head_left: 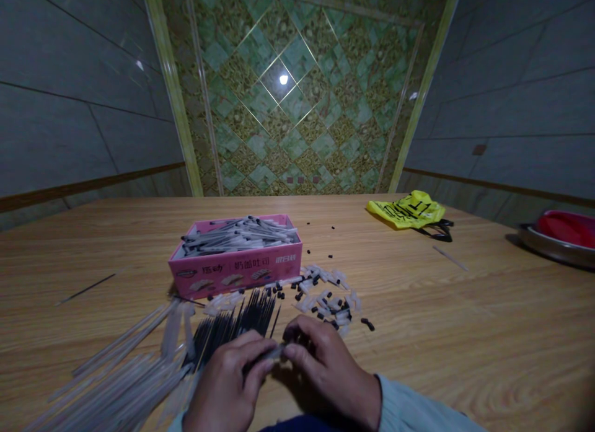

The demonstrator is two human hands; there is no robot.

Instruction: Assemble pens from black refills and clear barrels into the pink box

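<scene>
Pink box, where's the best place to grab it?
Probably grip the pink box by its two short ends, coming from left and right together: its open top is heaped with thin sticks, and small black pieces lie along its near side.

At the top centre I face a patterned wall (325, 134) of green and gold diamonds — a bright light spot (283, 79) gleams on it. Grey walls (60, 66) fill the upper left and upper right — a wood-grain table (465, 333) spans the lower half.
</scene>
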